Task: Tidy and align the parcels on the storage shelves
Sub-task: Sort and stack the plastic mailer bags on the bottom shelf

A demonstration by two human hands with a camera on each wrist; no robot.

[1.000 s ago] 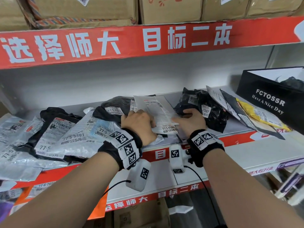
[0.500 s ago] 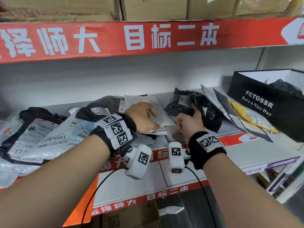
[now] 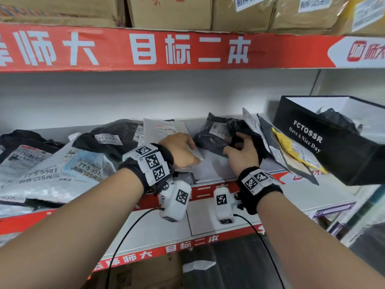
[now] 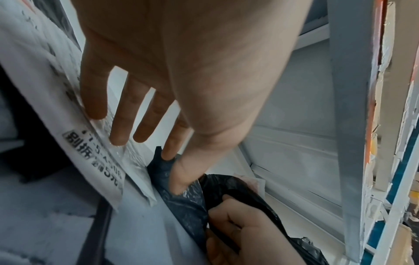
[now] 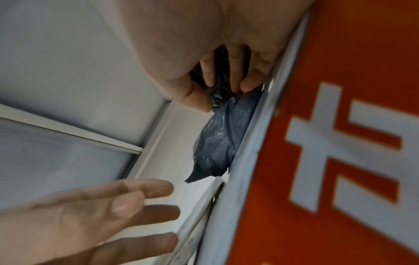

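On the middle shelf (image 3: 210, 166), my left hand (image 3: 183, 149) lies with straight, spread fingers (image 4: 120, 125) on a white flat parcel (image 3: 164, 130) that bears a printed label (image 4: 95, 157). Its thumb touches a black plastic-bag parcel (image 4: 188, 202). My right hand (image 3: 243, 151) grips that black parcel (image 3: 214, 136) at its near right end, fingers (image 5: 233, 71) curled into the crumpled plastic (image 5: 217, 148). The right hand (image 4: 235, 229) also shows low in the left wrist view. Bare shelf lies between the two hands.
A black open gift box (image 3: 325, 140) stands at the right, with several flat parcels and a yellow parcel (image 3: 291, 147) leaning against it. A heap of grey and black bags (image 3: 62, 170) fills the left. Cardboard boxes (image 3: 170, 11) sit on the upper shelf.
My right hand left the white parcel, moved right and took hold of the black bag. The left hand's fingers straightened on the white parcel. The view shifted right.
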